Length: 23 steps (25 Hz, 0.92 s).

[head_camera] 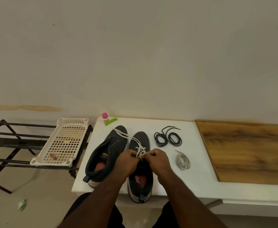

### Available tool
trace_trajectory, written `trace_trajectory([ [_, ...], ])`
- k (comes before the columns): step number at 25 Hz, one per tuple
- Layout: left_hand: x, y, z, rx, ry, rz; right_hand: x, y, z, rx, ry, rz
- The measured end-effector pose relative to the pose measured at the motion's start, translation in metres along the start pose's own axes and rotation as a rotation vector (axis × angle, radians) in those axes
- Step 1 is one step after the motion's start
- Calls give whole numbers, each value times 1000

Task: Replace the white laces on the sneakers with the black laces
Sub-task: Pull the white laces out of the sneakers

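Observation:
Two dark grey sneakers stand on a white table [192,181], toes pointing away from me. The left sneaker [102,158] has no lace in its eyelets. The right sneaker [140,180] still carries a white lace [139,145] whose loose end trails across the left sneaker's toe. My left hand [128,160] and my right hand [158,159] both pinch this lace over the right sneaker's tongue. Two coiled black laces [167,137] lie right of the shoes. A coiled white lace [182,160] lies in front of them.
A pink-capped small bottle [105,117] and a green clip [111,121] sit at the table's far left corner. A white perforated tray [64,142] rests on a black metal rack [11,139] to the left. A wooden board [250,150] covers the table's right part.

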<state>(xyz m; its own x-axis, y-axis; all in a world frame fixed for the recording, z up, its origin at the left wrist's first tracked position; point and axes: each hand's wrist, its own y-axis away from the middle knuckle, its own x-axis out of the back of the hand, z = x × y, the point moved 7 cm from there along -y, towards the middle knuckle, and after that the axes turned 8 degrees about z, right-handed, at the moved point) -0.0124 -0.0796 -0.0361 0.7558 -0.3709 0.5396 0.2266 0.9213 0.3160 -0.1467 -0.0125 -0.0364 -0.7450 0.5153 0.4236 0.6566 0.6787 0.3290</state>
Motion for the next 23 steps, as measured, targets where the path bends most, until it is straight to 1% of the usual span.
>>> trace_trajectory([
  [1, 1, 2, 1, 19, 48, 8, 1, -1, -4, -44, -96, -17],
  [3, 6, 3, 6, 62, 227, 19, 8, 0, -16, -74, -310, -49],
  [4, 11, 4, 12, 67, 327, 21, 14, 0, -26, -42, -379, -40],
  [6, 33, 2, 32, 8, 452, 85, 28, 0, -51, 89, -469, 5],
  [8, 63, -7, 44, -46, 493, 223, 37, -2, -75, 228, -479, 27],
  [9, 77, -12, 44, -49, 459, 306, 37, -1, -85, 276, -432, 4],
  [10, 89, -16, 40, -53, 370, 383, 33, -1, -89, 320, -325, -49],
  [12, 102, -18, 28, -86, 50, 504, 20, 3, -83, 410, 56, -190],
  [13, 100, -16, 23, -147, -100, 531, 17, 4, -73, 438, 200, -209],
  [14, 92, -11, 22, -230, -213, 529, 21, 5, -66, 454, 263, -159],
  [15, 78, -7, 18, -300, -284, 494, 29, 4, -58, 445, 265, -64],
  [16, 65, -2, 15, -335, -310, 457, 36, 4, -48, 411, 249, 14],
  [17, 52, 4, 11, -341, -302, 421, 37, 5, -36, 357, 243, 37],
  [19, 27, 10, 9, -415, -249, 322, 23, 15, -15, 246, 272, -77],
  [20, 14, 11, 10, -468, -241, 236, 12, 19, -8, 238, 305, -122],
  [22, -5, 14, 13, -542, -283, 95, -1, 19, -3, 293, 383, -69],
  [23, -8, 13, 15, -559, -302, 69, -2, 19, -3, 304, 410, -27],
])
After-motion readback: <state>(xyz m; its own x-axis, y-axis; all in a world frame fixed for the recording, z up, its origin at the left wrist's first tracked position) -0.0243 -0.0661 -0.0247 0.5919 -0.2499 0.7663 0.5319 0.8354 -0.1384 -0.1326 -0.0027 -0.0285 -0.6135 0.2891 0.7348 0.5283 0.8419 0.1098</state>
